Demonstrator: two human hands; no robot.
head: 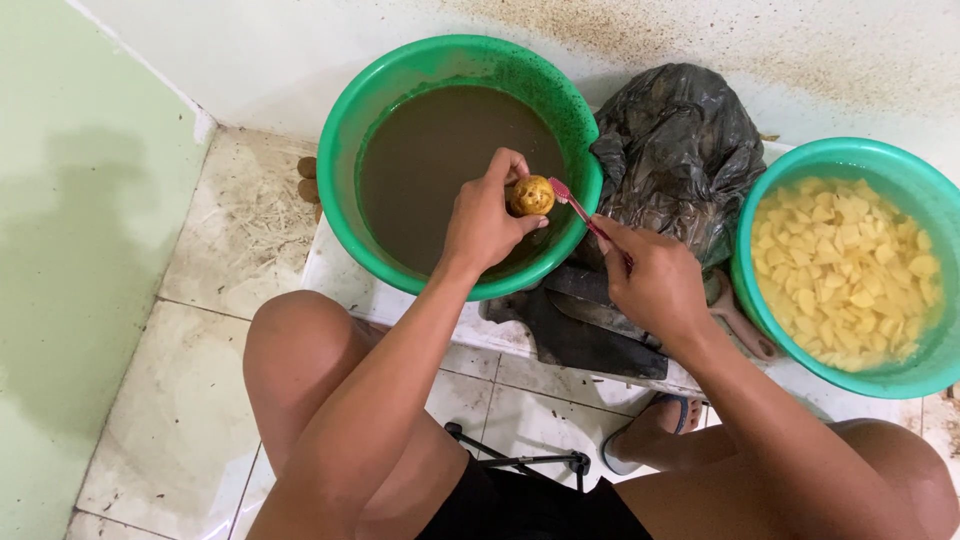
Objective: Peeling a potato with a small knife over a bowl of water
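Potato [532, 195], one and yellow, sits pinched in the left hand [484, 222] over the near rim of the muddy-water basin [345, 140]. Right hand [655, 280] grips one red toothbrush [572, 205] against it. Two green basins flank one black bag [680, 150], leaving little room between.

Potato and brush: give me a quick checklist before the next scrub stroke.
1. Potato held in left hand grip: ok.
2. Brush gripped by right hand: ok.
3. Brush head touching potato: ok.
4. Potato over the muddy-water basin, so drips fall in: ok.
5. Potato fully clean: cannot tell.
6. Basin of cut pieces clear of splashes: cannot tell.
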